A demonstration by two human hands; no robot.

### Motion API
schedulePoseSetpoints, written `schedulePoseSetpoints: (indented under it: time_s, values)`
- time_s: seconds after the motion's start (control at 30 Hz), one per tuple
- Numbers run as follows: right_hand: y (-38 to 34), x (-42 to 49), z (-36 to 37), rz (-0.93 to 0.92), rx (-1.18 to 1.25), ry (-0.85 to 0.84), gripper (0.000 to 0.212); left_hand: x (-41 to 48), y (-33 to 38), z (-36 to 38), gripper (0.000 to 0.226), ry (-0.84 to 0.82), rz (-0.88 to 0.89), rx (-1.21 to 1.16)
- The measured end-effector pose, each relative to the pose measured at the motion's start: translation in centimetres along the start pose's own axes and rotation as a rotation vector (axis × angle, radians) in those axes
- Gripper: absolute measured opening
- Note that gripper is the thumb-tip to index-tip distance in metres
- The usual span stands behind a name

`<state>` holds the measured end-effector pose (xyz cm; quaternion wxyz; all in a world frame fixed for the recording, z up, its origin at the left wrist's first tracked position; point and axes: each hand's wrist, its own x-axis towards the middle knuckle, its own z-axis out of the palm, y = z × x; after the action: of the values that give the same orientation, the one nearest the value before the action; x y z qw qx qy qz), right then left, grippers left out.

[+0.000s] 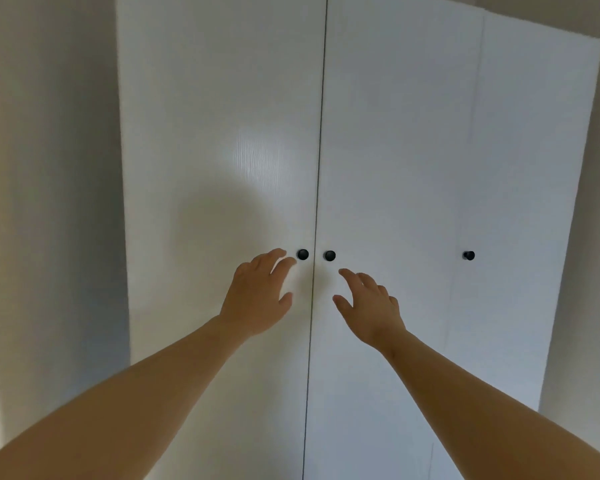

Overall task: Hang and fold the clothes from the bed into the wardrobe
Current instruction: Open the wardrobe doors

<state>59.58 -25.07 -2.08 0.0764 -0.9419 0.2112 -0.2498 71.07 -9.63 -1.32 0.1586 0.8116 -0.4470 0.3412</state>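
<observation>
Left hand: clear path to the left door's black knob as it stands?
Probably yes. The left hand is open, its fingertips just beside the left knob, with only bare door between them. The right hand sits below the other knob, out of its way.

The white wardrobe (378, 150) stands shut. The left hand (258, 294) and right hand (369, 308), fingers spread, reach toward the two black knobs (302, 254) beside the centre seam, touching neither.
</observation>
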Motion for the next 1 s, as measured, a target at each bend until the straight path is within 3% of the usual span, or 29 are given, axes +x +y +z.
schedulePoseSetpoints:
  time_s: [0.27,0.43,0.6,0.73,1.0]
  values:
    - [3.8,12.1,3.7,-0.072,0.12,0.033,0.045,8.0,-1.6,8.0,0.062,-0.074,-0.175,0.191]
    - [3.8,16.8,5.5,-0.094,0.191,0.075,0.04,11.0,-2.8,11.2,0.073,0.004,-0.174,0.232]
    - [4.1,19.7,7.0,-0.061,0.215,0.081,0.024,12.0,-4.5,13.9,0.078,-0.157,-0.348,0.177]
    - [3.5,20.4,8.3,-0.041,0.319,0.121,0.011,11.6,-5.1,14.8,0.086,-0.194,-0.322,0.205]
    - [3.1,17.8,7.9,0.069,0.455,0.186,0.012,11.4,-6.1,14.1,0.083,-0.245,-0.253,0.195]
